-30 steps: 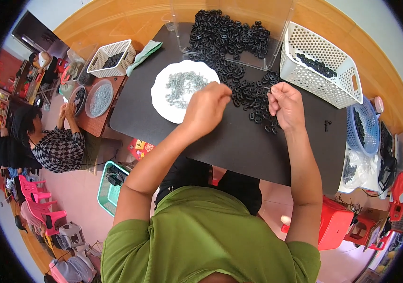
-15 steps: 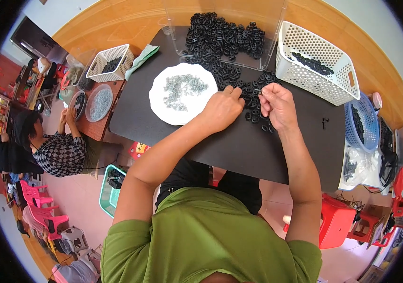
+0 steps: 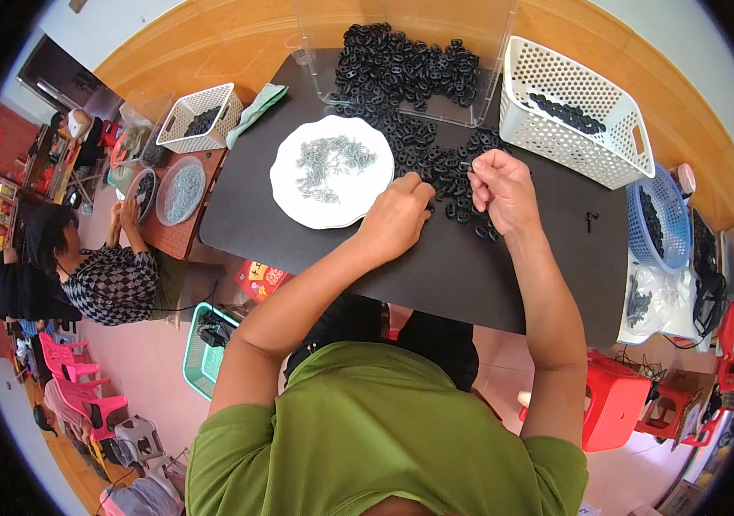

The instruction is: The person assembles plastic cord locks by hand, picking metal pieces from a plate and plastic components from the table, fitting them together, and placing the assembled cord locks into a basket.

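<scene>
My left hand (image 3: 394, 217) is closed, fingers curled, just right of the white scalloped plate (image 3: 285, 193). A small black plastic piece (image 3: 431, 206) shows at its fingertips, mostly hidden. Thumb and forefinger of my right hand (image 3: 506, 191) pinch a thin screw (image 3: 466, 164), its tip pointing left. Many small silver screws (image 3: 333, 159) lie scattered on the plate. Between and beyond my hands spreads a heap of black oval pieces with holes (image 3: 414, 138), running back into a clear plastic bin (image 3: 449, 117) tipped toward me.
A white perforated basket (image 3: 575, 142) with black parts stands at the right. Two small black parts (image 3: 591, 221) lie on the dark table (image 3: 436, 284). Beyond its right edge is a blue basket (image 3: 666, 224). At the left, another person (image 3: 109, 279) works at a side table with bowls.
My left hand has drawn back from the black heap, toward me and slightly left. The right hand keeps its pinch on the screw, nearly still.
</scene>
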`<action>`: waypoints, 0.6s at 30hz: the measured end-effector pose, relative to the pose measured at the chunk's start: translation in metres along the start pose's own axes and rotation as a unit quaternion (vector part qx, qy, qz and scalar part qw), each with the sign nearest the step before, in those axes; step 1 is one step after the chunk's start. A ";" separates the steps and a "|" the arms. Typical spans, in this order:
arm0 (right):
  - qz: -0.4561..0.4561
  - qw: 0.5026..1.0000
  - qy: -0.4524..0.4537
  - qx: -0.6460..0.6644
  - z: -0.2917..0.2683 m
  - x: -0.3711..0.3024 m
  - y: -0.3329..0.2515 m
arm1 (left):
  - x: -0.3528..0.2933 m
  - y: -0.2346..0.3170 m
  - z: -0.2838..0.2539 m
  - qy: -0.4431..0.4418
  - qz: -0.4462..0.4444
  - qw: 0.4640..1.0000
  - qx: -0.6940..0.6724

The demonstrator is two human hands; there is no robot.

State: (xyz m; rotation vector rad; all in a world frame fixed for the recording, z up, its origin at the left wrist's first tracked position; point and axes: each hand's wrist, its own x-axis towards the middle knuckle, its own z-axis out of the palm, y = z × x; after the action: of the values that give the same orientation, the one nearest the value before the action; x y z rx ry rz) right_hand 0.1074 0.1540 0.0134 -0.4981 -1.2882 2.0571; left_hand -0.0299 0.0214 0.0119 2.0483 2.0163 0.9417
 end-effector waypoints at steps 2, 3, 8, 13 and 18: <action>0.003 1.000 -0.002 -0.002 0.001 0.000 0.000 | -0.003 0.002 0.004 0.015 -0.034 0.998 0.044; 0.005 1.000 -0.004 -0.004 0.002 0.000 0.000 | -0.004 0.001 0.008 0.015 -0.034 0.998 0.044; 0.006 1.000 -0.005 -0.010 0.003 -0.001 0.000 | -0.001 -0.002 0.015 0.003 -0.018 0.997 0.074; 0.006 1.000 -0.004 -0.010 0.002 -0.001 0.000 | -0.002 0.000 0.011 0.013 -0.049 0.998 0.036; 0.005 1.000 -0.016 -0.021 0.007 -0.003 -0.002 | -0.012 0.005 0.004 0.042 -0.058 0.995 -0.072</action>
State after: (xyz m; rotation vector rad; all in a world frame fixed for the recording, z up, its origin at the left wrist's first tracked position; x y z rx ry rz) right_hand 0.1065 0.1482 0.0185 -0.4929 -1.3531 2.0565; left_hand -0.0224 0.0115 0.0070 1.8266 2.0178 1.1321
